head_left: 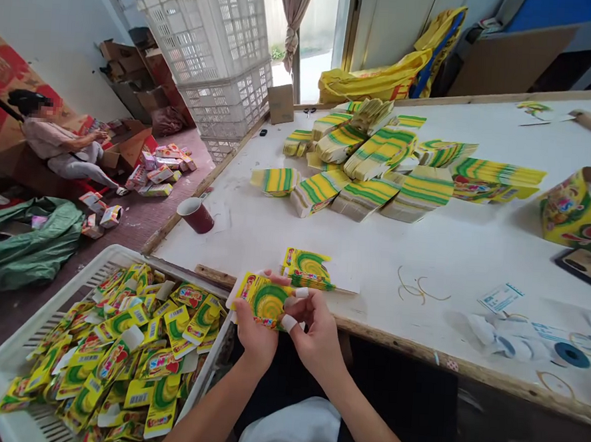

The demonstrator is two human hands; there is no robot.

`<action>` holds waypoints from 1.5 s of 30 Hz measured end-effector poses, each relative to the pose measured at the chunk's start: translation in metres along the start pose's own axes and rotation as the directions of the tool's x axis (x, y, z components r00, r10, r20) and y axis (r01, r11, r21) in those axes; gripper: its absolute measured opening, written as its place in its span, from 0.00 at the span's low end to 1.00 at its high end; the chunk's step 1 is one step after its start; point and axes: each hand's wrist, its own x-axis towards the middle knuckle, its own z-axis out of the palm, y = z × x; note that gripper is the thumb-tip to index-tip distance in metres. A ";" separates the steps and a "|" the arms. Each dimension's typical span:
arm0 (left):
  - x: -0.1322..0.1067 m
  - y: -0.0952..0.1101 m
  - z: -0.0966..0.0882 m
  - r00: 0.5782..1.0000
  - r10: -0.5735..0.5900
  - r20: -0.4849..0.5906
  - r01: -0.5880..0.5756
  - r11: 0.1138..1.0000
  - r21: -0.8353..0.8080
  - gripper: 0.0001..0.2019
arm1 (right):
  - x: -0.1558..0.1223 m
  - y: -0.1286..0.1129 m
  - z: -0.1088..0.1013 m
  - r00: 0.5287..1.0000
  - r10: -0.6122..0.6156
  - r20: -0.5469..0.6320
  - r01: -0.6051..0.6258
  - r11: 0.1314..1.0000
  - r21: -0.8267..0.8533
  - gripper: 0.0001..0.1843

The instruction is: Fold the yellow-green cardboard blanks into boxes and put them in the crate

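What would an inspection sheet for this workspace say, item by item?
Surface: white table, scuffed, with a wooden edge.
Job's things: one yellow-green carton in hand; small stack at the table edge; piles of flat cartons further back; basket of cartons at the left.
Clutter: red cup, rubber bands, tape roll, printed box at the right.
Hands: left hand and right hand both grip the carton; right fingertips taped.
Cables: nothing seen.
Surroundings: stacked white crates, a seated person among boxes on the floor, green sheet, yellow bags.
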 end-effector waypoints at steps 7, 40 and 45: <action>-0.005 0.009 0.001 0.996 -0.084 -0.022 0.082 0.994 -0.071 0.25 | -0.011 -0.006 0.004 0.972 0.102 0.210 -0.161 0.945 0.283 0.24; 0.002 0.056 -0.003 0.769 -0.537 0.347 -0.185 0.333 0.925 0.35 | -0.003 -0.033 -0.053 0.751 -0.591 0.295 0.642 0.546 -0.539 0.17; -0.020 0.031 -0.011 0.833 -0.365 0.416 -0.344 0.249 0.906 0.35 | -0.008 -0.018 -0.045 0.995 -0.082 0.064 0.087 0.993 -0.079 0.35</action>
